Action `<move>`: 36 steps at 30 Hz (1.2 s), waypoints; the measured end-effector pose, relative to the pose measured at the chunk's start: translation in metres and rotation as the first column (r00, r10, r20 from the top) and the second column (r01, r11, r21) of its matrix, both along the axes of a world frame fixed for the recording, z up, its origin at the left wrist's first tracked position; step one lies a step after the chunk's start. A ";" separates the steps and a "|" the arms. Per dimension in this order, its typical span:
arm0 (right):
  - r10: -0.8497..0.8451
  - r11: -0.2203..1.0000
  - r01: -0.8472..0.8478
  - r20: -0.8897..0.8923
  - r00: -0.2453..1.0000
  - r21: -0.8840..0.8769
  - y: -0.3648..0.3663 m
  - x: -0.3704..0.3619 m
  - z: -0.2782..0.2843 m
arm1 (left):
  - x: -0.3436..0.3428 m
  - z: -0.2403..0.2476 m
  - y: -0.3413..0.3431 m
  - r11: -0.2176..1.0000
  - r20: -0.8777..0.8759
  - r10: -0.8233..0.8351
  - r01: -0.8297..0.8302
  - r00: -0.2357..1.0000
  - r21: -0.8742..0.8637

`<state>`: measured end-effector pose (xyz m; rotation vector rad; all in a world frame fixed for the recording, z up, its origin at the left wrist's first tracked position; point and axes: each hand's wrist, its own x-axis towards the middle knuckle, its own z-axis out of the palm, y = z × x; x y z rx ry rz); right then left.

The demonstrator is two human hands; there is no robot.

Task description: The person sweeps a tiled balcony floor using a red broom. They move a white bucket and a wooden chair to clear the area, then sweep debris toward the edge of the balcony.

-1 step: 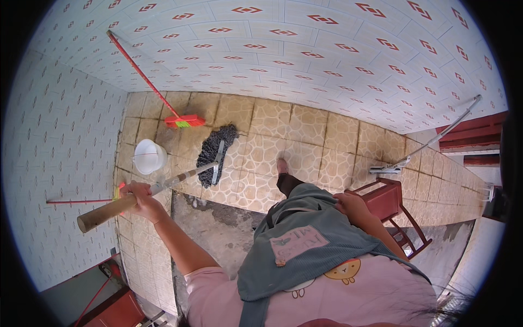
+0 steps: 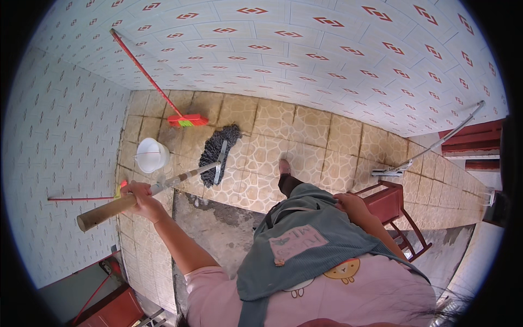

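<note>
**Left hand (image 2: 141, 199) on the mop (image 2: 106, 213), strands on the tile**

The left hand, at left of centre, is wrapped round the mop's handle a little short of its thick wooden butt, which points to the lower left. The handle runs up and right to the dark mop head (image 2: 211, 150), lying spread on the tiled floor (image 2: 310, 144) above the middle of the frame. The right hand (image 2: 343, 202) rests against the grey-green apron (image 2: 299, 240), right of centre; its fingers are partly hidden, so I cannot tell whether they pinch the cloth.

For a good stroke, a low, slanted handle like this should help keep the strands flat — but one hand alone probably steers loosely, so a second grip lower down would likely add pressure. Short overlapping passes seem wise, lifting little. Mind the white bucket (image 2: 152, 155) at left and the red broom (image 2: 188, 120) at upper left: both stand near the mop head, and a wide swing could knock them. The shoe (image 2: 284, 166) is to the right of the strands, clear of them — best kept so.
</note>
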<state>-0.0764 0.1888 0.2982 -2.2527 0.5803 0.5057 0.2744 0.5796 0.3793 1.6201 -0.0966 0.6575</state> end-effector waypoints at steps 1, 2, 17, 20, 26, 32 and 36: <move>0.033 0.999 -0.033 -0.010 0.999 0.005 -0.004 0.012 -0.008 | 0.007 -0.004 0.013 1.000 -0.012 0.013 -0.013 1.000 -0.019; 0.036 0.998 -0.034 -0.025 0.999 0.047 -0.006 0.028 -0.016 | 0.016 -0.005 0.022 0.999 -0.015 0.022 -0.023 1.000 -0.038; 0.263 0.964 -0.264 -0.072 0.962 -0.013 -0.019 0.204 -0.039 | 0.147 -0.003 0.063 0.987 -0.056 0.053 -0.061 0.997 -0.151; 0.161 0.986 -0.163 -0.107 0.981 -0.016 -0.009 0.213 -0.045 | 0.202 0.000 0.058 0.986 -0.113 0.128 -0.138 0.985 -0.089; -0.139 0.989 0.126 -0.177 0.974 -0.081 0.037 0.226 -0.039 | 0.311 -0.081 0.103 0.980 -0.326 0.014 0.052 0.945 0.192; -0.339 0.933 0.318 -0.112 0.934 -0.167 0.082 0.223 -0.024 | 0.356 -0.159 0.102 0.981 -0.398 -0.190 0.185 0.898 -0.051; -0.361 0.932 0.337 -0.255 0.897 -0.132 0.095 0.225 -0.019 | 0.348 -0.171 0.080 0.959 -0.525 -0.196 0.273 0.828 0.073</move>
